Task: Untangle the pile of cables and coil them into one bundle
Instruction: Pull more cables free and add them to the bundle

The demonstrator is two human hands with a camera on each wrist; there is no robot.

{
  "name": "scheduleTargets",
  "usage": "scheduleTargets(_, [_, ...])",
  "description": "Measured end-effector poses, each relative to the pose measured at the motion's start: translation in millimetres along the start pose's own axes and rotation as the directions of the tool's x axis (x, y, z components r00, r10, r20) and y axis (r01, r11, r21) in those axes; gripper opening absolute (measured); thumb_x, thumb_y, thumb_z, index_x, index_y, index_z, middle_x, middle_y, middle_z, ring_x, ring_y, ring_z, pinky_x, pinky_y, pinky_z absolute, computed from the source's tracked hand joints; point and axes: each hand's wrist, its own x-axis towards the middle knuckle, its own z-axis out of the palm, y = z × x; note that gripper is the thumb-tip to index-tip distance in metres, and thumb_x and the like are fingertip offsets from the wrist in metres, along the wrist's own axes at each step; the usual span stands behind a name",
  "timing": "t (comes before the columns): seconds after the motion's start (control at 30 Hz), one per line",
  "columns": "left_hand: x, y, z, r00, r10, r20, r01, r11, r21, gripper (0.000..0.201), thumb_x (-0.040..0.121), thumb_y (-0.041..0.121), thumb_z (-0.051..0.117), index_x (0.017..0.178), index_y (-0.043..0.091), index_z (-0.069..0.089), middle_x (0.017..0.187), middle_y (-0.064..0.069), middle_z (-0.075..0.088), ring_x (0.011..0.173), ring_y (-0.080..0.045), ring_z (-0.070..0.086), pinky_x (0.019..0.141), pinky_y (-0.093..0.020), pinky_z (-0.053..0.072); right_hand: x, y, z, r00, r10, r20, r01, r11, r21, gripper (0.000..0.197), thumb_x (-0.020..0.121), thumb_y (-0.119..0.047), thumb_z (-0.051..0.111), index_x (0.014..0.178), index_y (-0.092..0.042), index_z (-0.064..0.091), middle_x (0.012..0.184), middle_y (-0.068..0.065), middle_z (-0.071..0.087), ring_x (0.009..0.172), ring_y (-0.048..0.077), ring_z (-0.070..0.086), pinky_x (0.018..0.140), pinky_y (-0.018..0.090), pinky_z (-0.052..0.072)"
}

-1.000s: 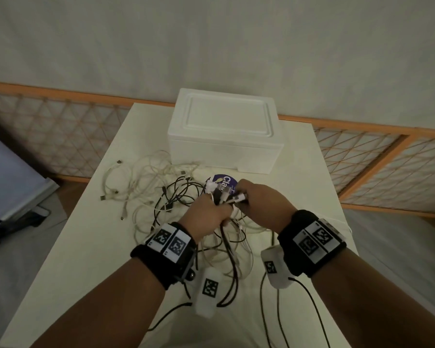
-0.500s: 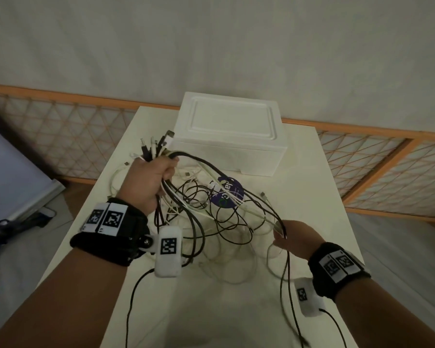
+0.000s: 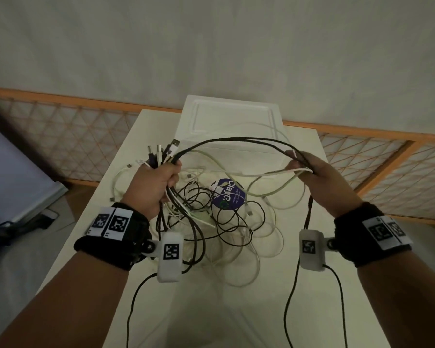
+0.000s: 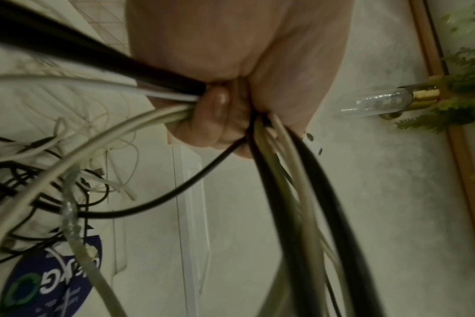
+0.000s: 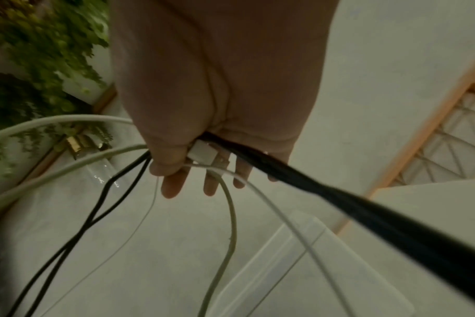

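Observation:
A tangle of black and white cables [image 3: 219, 217] hangs over the white table [image 3: 91, 222]. My left hand [image 3: 156, 182] is raised at the left and grips a bunch of cable ends, whose plugs [image 3: 161, 151] stick up above the fist. In the left wrist view the curled fingers [image 4: 217, 111] clamp black and white strands. My right hand [image 3: 319, 172] is raised at the right and holds black and white strands that run across to the left hand. In the right wrist view a white plug [image 5: 203, 153] and a thick black cable [image 5: 366, 216] lie under the thumb.
A white foam box [image 3: 231, 129] stands at the table's far end. A round dark-blue label [image 3: 227, 194] lies under the cables. An orange lattice fence [image 3: 60, 136] runs behind the table. Black wrist-camera leads [image 3: 291, 297] hang from both wrists.
Both hands met over the pile, then parted. The left hand lifted a bunch of cable ends up and left; the right hand rose to the right, stretching strands between them.

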Motion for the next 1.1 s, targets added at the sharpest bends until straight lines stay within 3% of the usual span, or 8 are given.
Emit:
scheduleTargets(0.2, [-1.9, -14.2, -1.7, 0.999, 0.013, -0.038, -0.008, 0.993, 0.114, 0.008, 0.09, 0.01, 0.057, 0.083, 0.011, 0.06, 0.042, 0.008, 0.037, 0.038, -0.007, 0.031, 0.037, -0.013, 0.022, -1.9, 7.9, -28.5, 0.987, -0.053, -0.152, 0.012, 0.967, -0.256, 0.01, 0.085, -0.01, 0.065, 0.077, -0.017, 0.062, 0.073, 0.002, 0.061, 0.069, 0.011, 0.059, 0.068, 0.028, 0.044])
scheduleTargets(0.33, [-6.8, -21.8, -4.1, 1.0, -0.024, 0.0, 0.023, 0.984, 0.177, 0.008, 0.09, 0.014, 0.062, 0.084, 0.008, 0.06, 0.043, 0.008, 0.039, 0.039, -0.008, 0.033, 0.037, -0.014, 0.023, -11.5, 33.1, -44.4, 1.0, 0.028, -0.003, -0.023, 0.737, -0.675, 0.025, 0.085, -0.04, 0.065, 0.073, -0.019, 0.058, 0.065, -0.002, 0.057, 0.065, 0.017, 0.052, 0.058, 0.03, 0.04])
scheduleTargets(0.47, [-18.9, -36.3, 2.2, 0.953, -0.203, 0.227, 0.133, 0.948, 0.29, 0.011, 0.088, 0.023, 0.069, 0.096, 0.016, 0.065, 0.065, -0.006, 0.065, 0.04, -0.009, 0.032, 0.038, -0.017, 0.024, -18.3, 58.9, -65.2, 0.97, 0.22, -0.099, -0.209, 0.56, -0.802, 0.038, 0.09, -0.049, 0.052, 0.066, -0.02, 0.055, 0.061, 0.0, 0.056, 0.06, 0.016, 0.053, 0.055, 0.033, 0.045])
scheduleTargets(0.57, [-21.1, -49.0, 1.0, 0.932, -0.29, 0.217, 0.216, 0.926, 0.31, 0.035, 0.08, 0.027, 0.077, 0.109, 0.011, 0.066, 0.082, -0.009, 0.07, 0.038, -0.007, 0.023, 0.038, -0.016, 0.021, -26.9, 79.9, -82.4, 0.879, 0.422, -0.222, -0.397, 0.39, -0.831, 0.032, 0.09, -0.042, 0.059, 0.073, -0.014, 0.061, 0.065, 0.002, 0.057, 0.066, 0.02, 0.057, 0.06, 0.032, 0.046])
scheduleTargets(0.67, [-20.5, -57.4, -0.7, 0.946, -0.281, 0.16, 0.232, 0.934, 0.273, 0.038, 0.076, 0.015, 0.08, 0.107, 0.0, 0.064, 0.065, -0.007, 0.038, 0.039, -0.007, 0.023, 0.039, -0.016, 0.022, -33.2, 79.4, -81.0, 0.687, 0.715, -0.13, -0.383, 0.204, -0.901, 0.044, 0.073, -0.037, 0.079, 0.105, -0.011, 0.065, 0.089, 0.0, 0.064, 0.09, 0.022, 0.061, 0.078, 0.034, 0.049])
scheduleTargets(0.73, [-22.0, -60.9, 4.1, 0.951, -0.272, 0.149, 0.238, 0.948, 0.213, 0.04, 0.077, 0.009, 0.078, 0.11, -0.006, 0.061, 0.074, -0.01, 0.037, 0.039, -0.007, 0.024, 0.039, -0.016, 0.021, -29.9, 69.4, -67.2, 0.66, 0.75, -0.043, -0.339, 0.247, -0.908, 0.073, 0.066, -0.035, 0.084, 0.127, -0.01, 0.052, 0.123, 0.008, 0.059, 0.114, 0.026, 0.055, 0.092, 0.036, 0.045])
scheduleTargets(0.9, [-26.5, -59.2, 33.1, 0.956, -0.265, 0.127, 0.248, 0.959, 0.136, 0.024, 0.082, 0.006, 0.069, 0.105, 0.001, 0.064, 0.086, -0.017, 0.052, 0.035, -0.005, 0.025, 0.037, -0.016, 0.023, -16.7, 10.8, 15.9, 0.937, 0.204, 0.283, -0.016, 0.836, -0.549, 0.08, 0.074, -0.038, 0.078, 0.141, -0.018, 0.038, 0.143, -0.001, 0.04, 0.131, 0.014, 0.038, 0.109, 0.023, 0.027])
scheduleTargets(1.1, [-33.5, -47.1, 56.1, 0.971, -0.172, 0.165, 0.168, 0.985, 0.037, 0.007, 0.09, 0.004, 0.056, 0.086, 0.008, 0.061, 0.063, -0.008, 0.043, 0.038, -0.009, 0.029, 0.039, -0.017, 0.021, -12.7, -36.9, 112.1, 0.889, 0.017, 0.458, -0.024, 1.0, 0.009, 0.09, 0.072, -0.032, 0.079, 0.144, -0.018, 0.028, 0.129, -0.009, 0.053, 0.106, -0.004, 0.057, 0.1, 0.026, 0.045])
